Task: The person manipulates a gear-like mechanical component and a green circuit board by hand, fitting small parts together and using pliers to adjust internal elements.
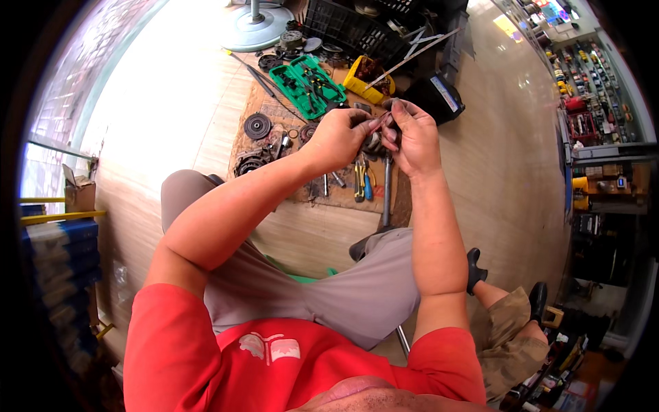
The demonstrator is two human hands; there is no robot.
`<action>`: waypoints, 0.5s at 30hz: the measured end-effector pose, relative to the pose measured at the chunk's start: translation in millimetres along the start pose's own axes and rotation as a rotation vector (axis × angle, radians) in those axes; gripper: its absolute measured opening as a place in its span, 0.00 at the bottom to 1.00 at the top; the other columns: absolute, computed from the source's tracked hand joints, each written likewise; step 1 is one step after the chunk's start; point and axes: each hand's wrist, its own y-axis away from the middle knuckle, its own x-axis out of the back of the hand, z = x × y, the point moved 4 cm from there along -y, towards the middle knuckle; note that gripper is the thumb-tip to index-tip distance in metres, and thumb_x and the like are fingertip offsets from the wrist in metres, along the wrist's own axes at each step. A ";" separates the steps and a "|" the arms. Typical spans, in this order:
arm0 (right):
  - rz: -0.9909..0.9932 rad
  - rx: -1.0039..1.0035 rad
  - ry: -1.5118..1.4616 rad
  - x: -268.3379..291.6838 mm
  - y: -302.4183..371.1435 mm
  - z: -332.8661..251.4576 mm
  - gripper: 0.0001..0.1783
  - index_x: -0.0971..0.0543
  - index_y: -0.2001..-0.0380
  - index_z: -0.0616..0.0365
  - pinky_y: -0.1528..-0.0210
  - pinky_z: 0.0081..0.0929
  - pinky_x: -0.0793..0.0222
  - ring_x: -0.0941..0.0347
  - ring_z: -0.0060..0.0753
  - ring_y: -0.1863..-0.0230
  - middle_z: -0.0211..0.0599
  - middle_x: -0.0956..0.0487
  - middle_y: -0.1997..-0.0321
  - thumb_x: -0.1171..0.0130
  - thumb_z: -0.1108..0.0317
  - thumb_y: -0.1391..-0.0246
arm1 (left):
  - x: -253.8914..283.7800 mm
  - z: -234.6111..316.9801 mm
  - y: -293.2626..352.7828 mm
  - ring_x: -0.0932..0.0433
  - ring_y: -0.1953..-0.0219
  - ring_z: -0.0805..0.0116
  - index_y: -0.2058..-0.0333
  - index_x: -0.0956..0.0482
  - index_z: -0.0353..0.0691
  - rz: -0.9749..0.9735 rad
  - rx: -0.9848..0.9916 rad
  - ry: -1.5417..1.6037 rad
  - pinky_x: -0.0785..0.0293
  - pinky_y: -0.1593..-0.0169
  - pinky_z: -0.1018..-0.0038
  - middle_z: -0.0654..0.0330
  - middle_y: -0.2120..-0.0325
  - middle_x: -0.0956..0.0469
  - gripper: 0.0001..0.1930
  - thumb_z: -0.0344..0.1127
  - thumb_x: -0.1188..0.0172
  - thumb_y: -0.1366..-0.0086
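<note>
My left hand [340, 139] and my right hand [417, 139] meet over the cardboard work mat [336, 197]. Fingertips of both are pinched around something small and dark, too hidden to name. Grease darkens the fingers. Just below them on the mat lie a yellow-handled tool [359, 182], a blue-handled tool [368, 187] and a long metal bar [387, 185]. Left of my left hand are a round dark pulley-like part [257, 126] and a greasy round mechanical part [248, 165]. Beyond the hands sits an open green tool case [307, 86] with black tools in it.
A yellow basket [354, 84] of reddish-brown parts stands past my hands, near a black crate [357, 31] and a black container [436, 96]. A round grey-blue base [257, 29] stands at the far side. Another person's leg [511, 326] is close on my right.
</note>
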 end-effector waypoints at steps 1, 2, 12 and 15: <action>-0.014 -0.012 0.030 0.9 0.7 -3.2 0.11 0.22 0.68 0.61 0.84 0.16 0.43 0.35 0.18 0.83 0.29 0.26 0.77 0.40 0.63 0.40 | -0.9 -1.3 0.3 0.28 0.77 0.72 0.65 0.20 0.30 -0.074 0.088 0.122 0.30 0.70 0.73 0.56 0.80 0.22 0.16 0.40 0.44 0.32; -0.021 -0.016 0.065 1.6 1.5 -5.4 0.11 0.22 0.67 0.62 0.84 0.16 0.43 0.35 0.18 0.83 0.30 0.26 0.77 0.40 0.63 0.40 | -0.7 -2.9 2.2 0.28 0.78 0.73 0.65 0.20 0.30 -0.147 0.177 0.241 0.30 0.71 0.74 0.58 0.80 0.23 0.17 0.42 0.44 0.31; -0.014 0.016 0.287 5.5 6.7 -14.2 0.13 0.21 0.63 0.64 0.83 0.13 0.42 0.35 0.14 0.83 0.28 0.25 0.78 0.37 0.64 0.42 | 1.7 7.1 7.9 0.23 0.74 0.65 0.60 0.20 0.29 -0.279 -0.032 0.008 0.28 0.67 0.67 0.54 0.75 0.20 0.16 0.41 0.41 0.34; 0.008 0.038 0.290 5.2 7.1 -14.7 0.12 0.21 0.64 0.65 0.83 0.13 0.42 0.35 0.15 0.83 0.28 0.26 0.79 0.39 0.64 0.41 | 1.7 14.4 7.3 0.22 0.71 0.53 0.61 0.20 0.30 -0.218 -0.111 -0.119 0.27 0.64 0.62 0.47 0.73 0.20 0.14 0.38 0.40 0.35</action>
